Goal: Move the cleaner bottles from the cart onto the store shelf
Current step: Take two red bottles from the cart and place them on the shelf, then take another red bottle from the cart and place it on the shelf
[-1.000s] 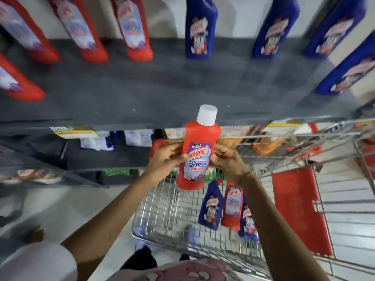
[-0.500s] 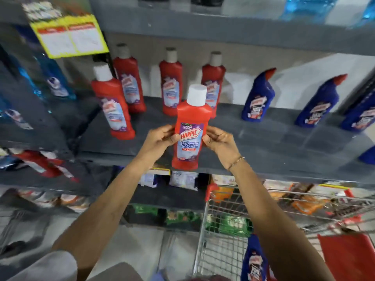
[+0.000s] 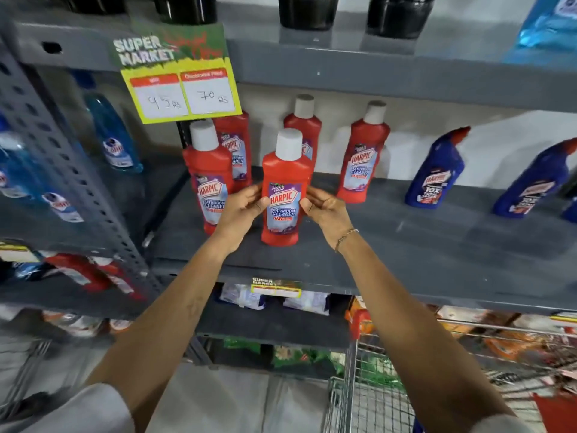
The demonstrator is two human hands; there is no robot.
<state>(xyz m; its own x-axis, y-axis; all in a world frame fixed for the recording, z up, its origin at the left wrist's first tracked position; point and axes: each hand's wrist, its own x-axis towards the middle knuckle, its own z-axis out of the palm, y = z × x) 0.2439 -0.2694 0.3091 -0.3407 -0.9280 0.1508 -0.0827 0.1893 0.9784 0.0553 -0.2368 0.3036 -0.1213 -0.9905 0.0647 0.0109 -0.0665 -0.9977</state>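
I hold a red cleaner bottle (image 3: 283, 195) with a white cap upright between both hands. My left hand (image 3: 242, 210) grips its left side and my right hand (image 3: 324, 209) its right side. Its base is at the grey shelf (image 3: 406, 245), just right of another red bottle (image 3: 208, 179); I cannot tell if it touches the board. More red bottles (image 3: 363, 157) stand behind, and blue bottles (image 3: 437, 173) stand farther right. The wire cart (image 3: 352, 395) is at the lower right, below the shelf.
A yellow price sign (image 3: 181, 89) hangs from the upper shelf edge above the red bottles. A perforated grey upright (image 3: 71, 170) borders the shelf on the left, with blue bottles beyond it. Lower shelves hold packets. Bare shelf board lies right of the held bottle.
Both hands lifted the red bottle from above the cart up to the shelf, beside the front red bottle. My view has swung upward from cart to shelf.
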